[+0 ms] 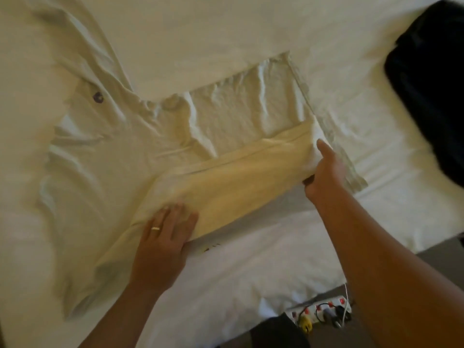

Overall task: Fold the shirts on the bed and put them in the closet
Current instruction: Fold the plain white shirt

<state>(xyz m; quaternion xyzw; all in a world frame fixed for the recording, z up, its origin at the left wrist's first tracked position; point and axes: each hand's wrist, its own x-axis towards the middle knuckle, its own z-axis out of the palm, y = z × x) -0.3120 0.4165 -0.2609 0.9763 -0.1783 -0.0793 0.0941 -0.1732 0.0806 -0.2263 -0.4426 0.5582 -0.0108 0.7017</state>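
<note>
Cream shirt on bed: first side fold begun, pressed by flat left hand, hem pinched by right hand; closet stage outstanding

Pretty dim room, warm yellowish light. A big bed with a wrinkled white sheet takes up nearly the whole view. Grey floor peeks out at the lower right, with a white power strip lying there, red switches, a few plugs in it.
</note>
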